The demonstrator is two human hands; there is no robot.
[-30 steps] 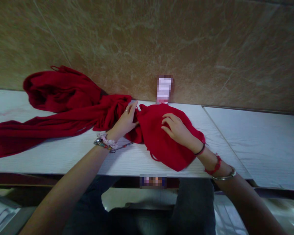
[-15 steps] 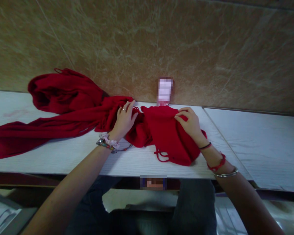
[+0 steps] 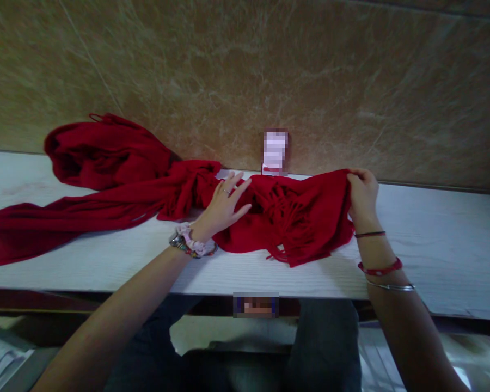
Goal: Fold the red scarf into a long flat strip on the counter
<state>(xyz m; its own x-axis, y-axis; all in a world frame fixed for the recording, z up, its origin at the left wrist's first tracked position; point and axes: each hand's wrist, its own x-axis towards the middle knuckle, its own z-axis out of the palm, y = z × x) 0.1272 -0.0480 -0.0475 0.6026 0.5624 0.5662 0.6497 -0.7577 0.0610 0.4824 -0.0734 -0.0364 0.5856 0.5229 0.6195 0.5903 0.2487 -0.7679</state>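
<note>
Fringed red cloth [image 3: 322, 196] on white tabletop [image 3: 433, 245], between the hands, long axis running roughly left to right; right hand [image 3: 364, 196] at its far right corner, nearer that edge than the left. Right hand closed in a pinch on the cloth's edge; left hand [image 3: 222, 207] open, fingers spread over its left end, gripping nothing visible. Bunched red fabric [image 3: 106, 155] lies left of the left hand; whether both are one piece, cannot tell.
</note>
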